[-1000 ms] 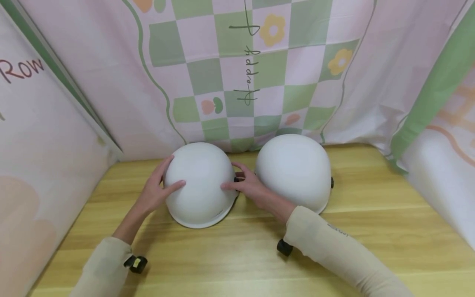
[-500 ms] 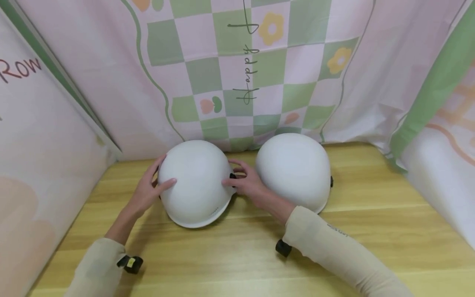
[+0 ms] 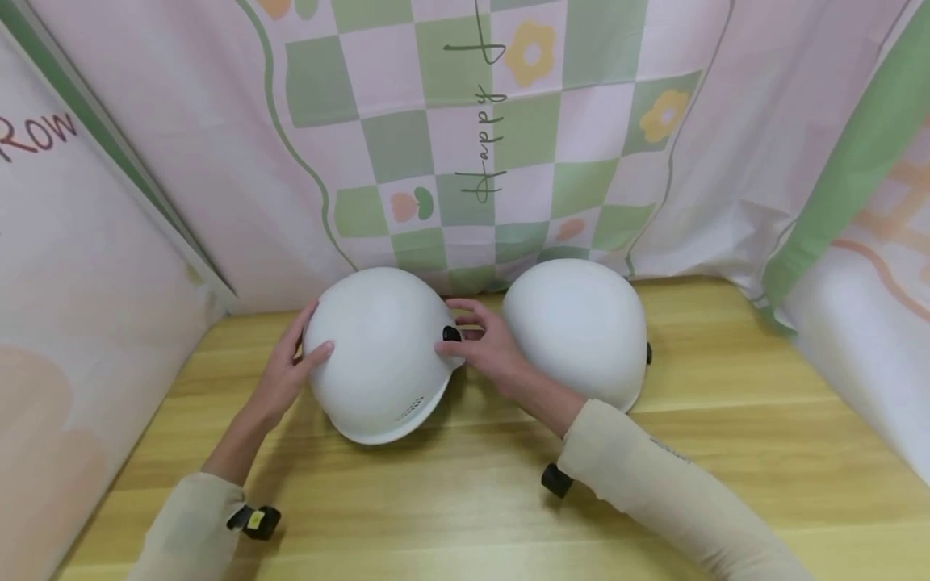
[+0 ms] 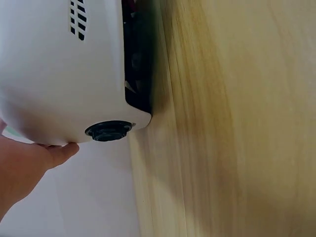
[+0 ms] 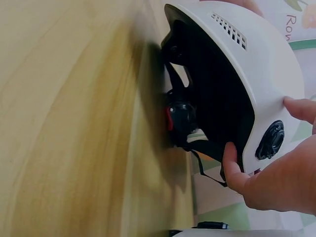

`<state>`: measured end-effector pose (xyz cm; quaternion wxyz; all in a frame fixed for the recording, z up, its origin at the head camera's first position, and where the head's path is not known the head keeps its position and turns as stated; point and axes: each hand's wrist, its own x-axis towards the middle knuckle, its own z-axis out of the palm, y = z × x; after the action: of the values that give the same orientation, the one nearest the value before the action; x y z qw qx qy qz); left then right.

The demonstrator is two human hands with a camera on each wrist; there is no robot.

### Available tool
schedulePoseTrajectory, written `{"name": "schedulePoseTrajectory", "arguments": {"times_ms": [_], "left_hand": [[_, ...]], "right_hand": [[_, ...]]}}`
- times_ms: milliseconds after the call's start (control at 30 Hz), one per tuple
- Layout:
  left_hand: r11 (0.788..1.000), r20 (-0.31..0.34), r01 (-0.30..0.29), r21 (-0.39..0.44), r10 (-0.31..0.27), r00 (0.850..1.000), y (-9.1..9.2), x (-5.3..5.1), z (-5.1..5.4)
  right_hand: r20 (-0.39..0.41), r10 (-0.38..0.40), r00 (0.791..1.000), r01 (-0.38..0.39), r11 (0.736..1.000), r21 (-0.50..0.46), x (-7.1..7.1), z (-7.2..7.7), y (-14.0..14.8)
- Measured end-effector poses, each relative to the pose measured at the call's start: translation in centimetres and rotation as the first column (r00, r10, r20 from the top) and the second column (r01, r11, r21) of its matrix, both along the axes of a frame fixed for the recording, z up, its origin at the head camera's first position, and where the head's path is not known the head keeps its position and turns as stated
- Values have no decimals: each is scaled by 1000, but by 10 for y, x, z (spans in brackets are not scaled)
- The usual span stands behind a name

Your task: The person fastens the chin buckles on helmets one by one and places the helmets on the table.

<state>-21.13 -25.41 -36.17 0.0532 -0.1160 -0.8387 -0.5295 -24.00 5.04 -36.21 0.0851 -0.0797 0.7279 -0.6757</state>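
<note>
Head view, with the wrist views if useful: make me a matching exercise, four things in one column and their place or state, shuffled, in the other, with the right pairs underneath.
Things:
1. left helmet
2. right helmet
3. right grip
4. table

Places or states:
A. wood-grained, beneath both helmets
B. held from two sides
C. between the two helmets, in the head view
D. standing unheld

Right pairs: 1-B, 2-D, 3-C, 4-A
</note>
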Motion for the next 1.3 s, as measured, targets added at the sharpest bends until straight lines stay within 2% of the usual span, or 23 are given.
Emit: {"name": "schedulePoseTrajectory", "arguments": {"times_ms": [300,567,700,833,1033,1167,1300], "left_hand": [[1000,19,-2,11,1,1000,0,5,1],[997,36,9,81,-12,999,3,11,2],[994,48,11,112,-16,999,5,13,2],[993,29,24,118,-27,999,7,15,2],[998,-28,35,58,-34,999,14,16,7],[1000,-73,3,-23,-5,997,20,17,15],[993,-103,-40,-109,29,994,26,20,24]], "right_hand": [[-73,15,997,-12,999,51,4,10,6],[-168,1,986,-1,1000,-3,5,22,9],[-178,21,984,-23,1000,-9,6,29,12],[-183,30,983,-32,999,-4,7,33,13],[-185,34,982,-35,999,-5,8,36,14],[-201,37,979,-38,999,-3,9,39,13],[-223,32,974,-34,999,-5,9,42,14]]}}
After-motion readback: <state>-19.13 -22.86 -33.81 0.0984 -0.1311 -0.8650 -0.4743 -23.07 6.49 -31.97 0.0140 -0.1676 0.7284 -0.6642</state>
